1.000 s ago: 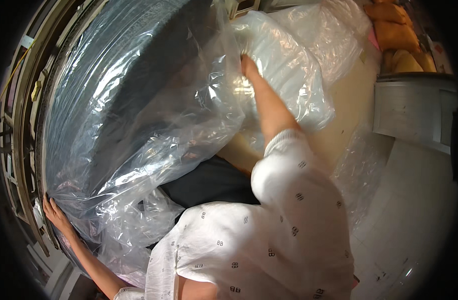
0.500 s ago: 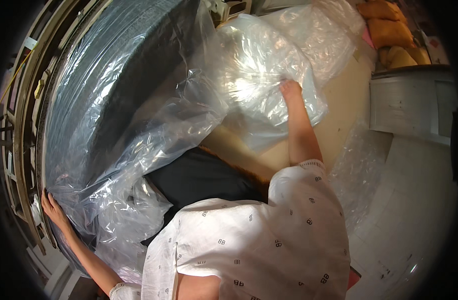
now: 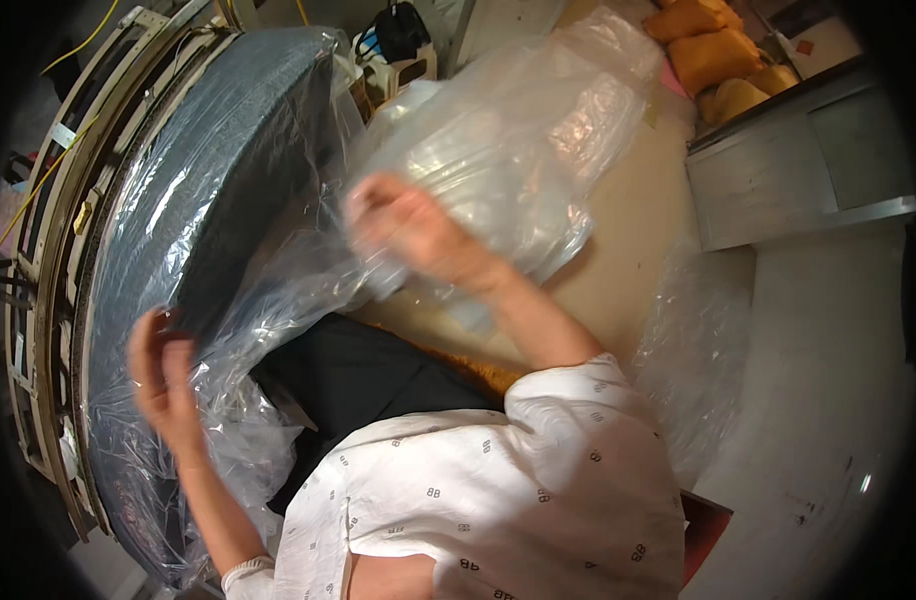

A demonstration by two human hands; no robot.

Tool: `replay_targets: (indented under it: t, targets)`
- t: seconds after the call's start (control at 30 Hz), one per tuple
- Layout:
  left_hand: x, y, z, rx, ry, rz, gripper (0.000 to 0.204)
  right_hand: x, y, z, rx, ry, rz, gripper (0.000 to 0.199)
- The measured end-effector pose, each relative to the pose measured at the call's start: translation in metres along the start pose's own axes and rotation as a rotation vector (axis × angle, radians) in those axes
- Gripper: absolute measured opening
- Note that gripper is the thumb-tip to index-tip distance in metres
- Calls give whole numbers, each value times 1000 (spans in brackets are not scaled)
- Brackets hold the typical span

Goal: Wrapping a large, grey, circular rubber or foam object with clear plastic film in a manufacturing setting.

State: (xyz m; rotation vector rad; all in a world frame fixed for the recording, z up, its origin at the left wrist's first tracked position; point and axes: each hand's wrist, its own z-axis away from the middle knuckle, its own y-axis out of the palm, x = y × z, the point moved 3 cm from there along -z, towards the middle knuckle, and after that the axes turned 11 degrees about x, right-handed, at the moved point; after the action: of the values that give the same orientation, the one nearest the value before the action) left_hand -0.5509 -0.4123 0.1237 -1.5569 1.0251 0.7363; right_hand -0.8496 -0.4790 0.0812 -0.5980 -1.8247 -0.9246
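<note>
A large grey padded slab (image 3: 208, 190) stands on edge at the left, wrapped in clear plastic film (image 3: 278, 300). My left hand (image 3: 163, 380) rests against the film near the slab's lower edge, fingers curled on it. My right hand (image 3: 413, 235) is blurred in the middle of the view, in front of a stack of folded clear plastic bags (image 3: 518, 160) lying on the tan floor. Its fingers look bent; whether it pinches the film I cannot tell. My white patterned sleeve (image 3: 498, 480) fills the lower middle.
A wooden frame (image 3: 48, 260) curves along the left behind the slab. A grey metal cabinet (image 3: 798, 170) stands at the right, with orange cushions (image 3: 718, 50) behind it. More loose clear plastic (image 3: 693, 360) lies by the cabinet. A black bag (image 3: 403, 30) sits at the top.
My right hand has pulled back from the far stack of plastic bags toward me and to the left. My left hand has risen along the wrapped slab's edge.
</note>
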Motion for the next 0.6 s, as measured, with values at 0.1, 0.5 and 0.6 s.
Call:
replay_targets:
  t: [0.1,0.5,0.6]
  targets:
    - [-55,102,-3,234,-50,452,34,21,59,-18,328,-49,505,10]
    - [-42,-21,11,59,76,-233,11,59,-62,-38,-81,29,1311,28]
    - [-10,-32,-3,125,-149,-366,15,113,12,-41,-157,-292,901,31]
